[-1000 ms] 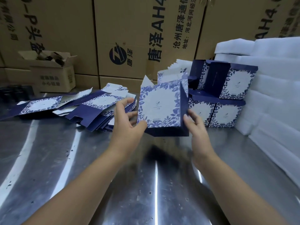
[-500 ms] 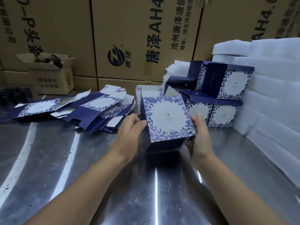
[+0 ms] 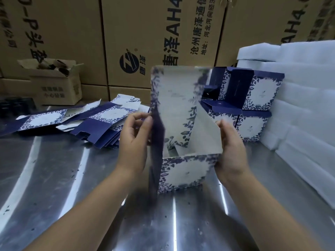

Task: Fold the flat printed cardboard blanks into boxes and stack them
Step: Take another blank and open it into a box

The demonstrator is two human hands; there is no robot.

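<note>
Both hands hold a half-folded box (image 3: 183, 171) upright over the metal surface (image 3: 54, 178); the left hand (image 3: 135, 140) pinches its dark blue side edge, the right hand (image 3: 230, 153) grips the opposite side. Its open lid panel is motion-blurred. Flat blanks (image 3: 97, 122) lie to the left, finished boxes (image 3: 253, 105) stacked behind right, beside white foam sheets (image 3: 304, 105)

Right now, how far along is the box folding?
Done: a few folded boxes sit stacked at the right, against the white foam. In hand: the left hand and right hand grip one half-folded box, its top open; motion blur hides detail. Left: a pile of flat blanks lies on the table, so plenty remains.
</note>
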